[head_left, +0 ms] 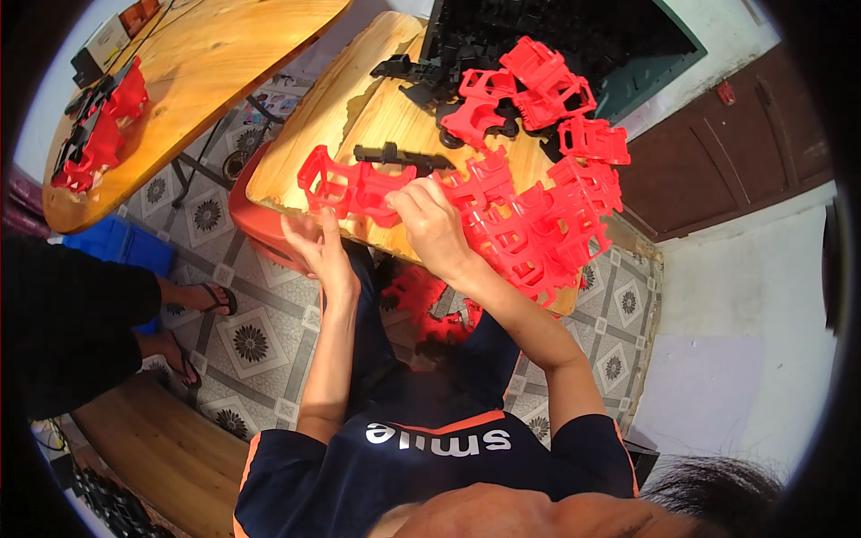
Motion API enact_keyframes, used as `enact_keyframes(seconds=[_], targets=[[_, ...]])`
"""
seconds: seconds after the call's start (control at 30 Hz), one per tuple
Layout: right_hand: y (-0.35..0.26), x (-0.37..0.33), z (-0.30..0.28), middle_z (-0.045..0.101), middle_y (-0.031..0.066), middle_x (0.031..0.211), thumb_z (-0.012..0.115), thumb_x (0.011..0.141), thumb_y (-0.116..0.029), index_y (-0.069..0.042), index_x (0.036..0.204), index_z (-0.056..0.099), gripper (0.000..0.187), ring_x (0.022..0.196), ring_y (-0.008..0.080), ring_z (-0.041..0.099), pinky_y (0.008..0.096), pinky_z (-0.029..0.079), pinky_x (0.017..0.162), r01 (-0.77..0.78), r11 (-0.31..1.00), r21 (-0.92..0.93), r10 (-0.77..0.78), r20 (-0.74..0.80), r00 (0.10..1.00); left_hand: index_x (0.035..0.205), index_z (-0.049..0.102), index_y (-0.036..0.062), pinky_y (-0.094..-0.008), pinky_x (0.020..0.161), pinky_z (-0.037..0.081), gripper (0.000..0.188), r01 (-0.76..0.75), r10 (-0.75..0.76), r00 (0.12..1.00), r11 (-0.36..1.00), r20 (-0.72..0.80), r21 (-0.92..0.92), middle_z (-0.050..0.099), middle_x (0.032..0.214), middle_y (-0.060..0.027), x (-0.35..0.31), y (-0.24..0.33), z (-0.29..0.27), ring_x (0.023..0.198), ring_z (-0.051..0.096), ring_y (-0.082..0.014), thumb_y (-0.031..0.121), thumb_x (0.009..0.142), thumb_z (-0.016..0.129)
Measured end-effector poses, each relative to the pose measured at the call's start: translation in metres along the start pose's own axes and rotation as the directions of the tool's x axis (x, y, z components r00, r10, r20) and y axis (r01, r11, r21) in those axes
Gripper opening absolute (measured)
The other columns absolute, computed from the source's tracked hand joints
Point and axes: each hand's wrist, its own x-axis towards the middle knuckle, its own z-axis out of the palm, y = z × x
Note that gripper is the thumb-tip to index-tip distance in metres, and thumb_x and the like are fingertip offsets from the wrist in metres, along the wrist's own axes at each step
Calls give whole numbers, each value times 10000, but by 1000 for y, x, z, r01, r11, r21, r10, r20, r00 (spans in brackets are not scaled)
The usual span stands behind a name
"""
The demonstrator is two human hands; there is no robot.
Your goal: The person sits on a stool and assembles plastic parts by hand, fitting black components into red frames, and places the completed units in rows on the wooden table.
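Note:
A red plastic frame-like part (339, 195) with open cut-outs lies at the near left edge of the small wooden table. My right hand (437, 231) is closed at its right end, fingers bent and pinching the red plastic. Beside its near edge is my left hand (327, 260), palm up with thumb and fingers apart; a fingertip meets or nearly meets the part. Just beyond lies a long black plastic part (404, 157). To the right of my right hand, several similar red parts (538, 229) are heaped along the table edge.
More red parts (538, 76) and black plastic pieces (457, 54) pile up at the back. Below the table edge are other red parts (417, 296). At left, a second wooden table (206, 81) holds a red-and-black assembly (103, 125). Another person's sandalled foot (213, 298) is on the tiled floor.

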Motion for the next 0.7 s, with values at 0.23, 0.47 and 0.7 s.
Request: enact_keyframes(seconds=[0.23,0.47,0.7], targets=[[-28,9,-11,663,136,985,672,792,-17,-27,934,660,143,992,291,631,378,539,798,33,967,253,-72,148,986,1523,126,140,-477,995,427,821,322,-245,936,888,254,-329,410,1423,-104,5,18,-23,1229,492,-228,276,932,680],[47,82,27,672,107,714,708,870,-174,13,893,682,190,594,232,647,314,531,580,-426,892,-152,431,576,695,1512,132,133,-512,914,504,811,412,-334,901,858,276,-306,493,1352,-110,0,38,-14,1176,549,-255,281,922,669],[30,78,-16,635,84,845,662,855,-26,6,1047,692,197,783,132,641,249,517,582,-12,977,213,-33,208,978,1521,176,95,-492,899,525,814,451,-329,864,843,381,-295,543,1319,-100,16,47,-37,1131,591,-263,248,897,675]])
